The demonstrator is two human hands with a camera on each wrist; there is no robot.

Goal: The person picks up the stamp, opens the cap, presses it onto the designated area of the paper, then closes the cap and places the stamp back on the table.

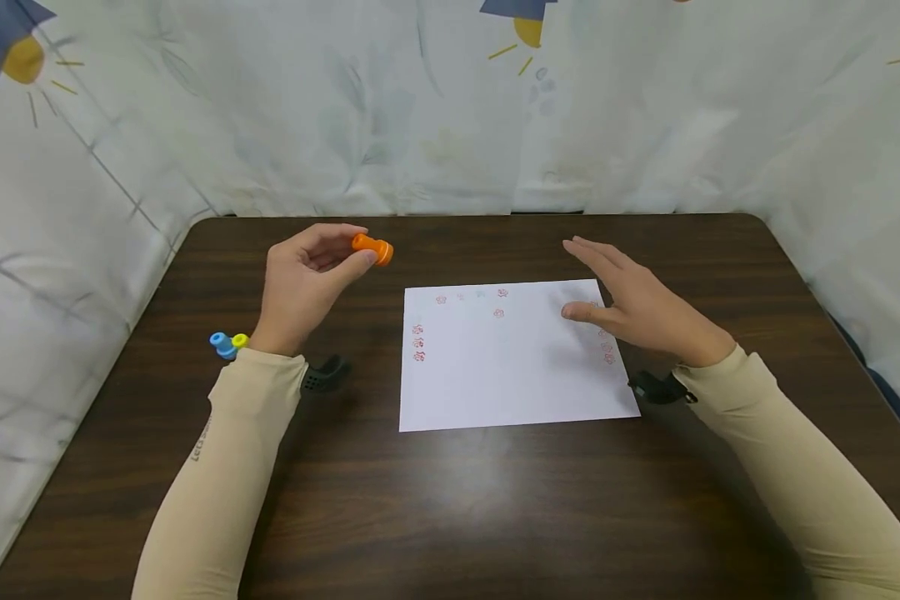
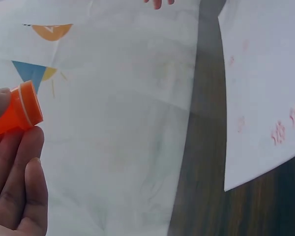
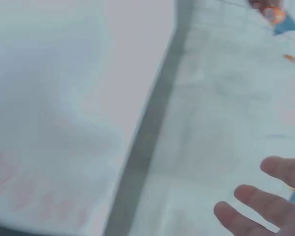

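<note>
My left hand [image 1: 300,279] pinches a small orange stamp [image 1: 372,249] between thumb and fingers, above the table and left of the paper. In the left wrist view the orange stamp [image 2: 20,109] lies on its side in the fingers, its wide ringed end facing right. A white sheet of paper [image 1: 510,375] bears small red prints along its top, left and right edges, with a fainter one near the top. Over the sheet's right edge, my right hand [image 1: 637,308] hovers with straight fingers and a thumb held apart, holding nothing.
A blue stamp [image 1: 223,344] and a yellow one [image 1: 240,341] stand on the dark wooden table [image 1: 450,508], partly behind the left wrist. Patterned white curtain [image 1: 435,108] hangs along the table's back and sides.
</note>
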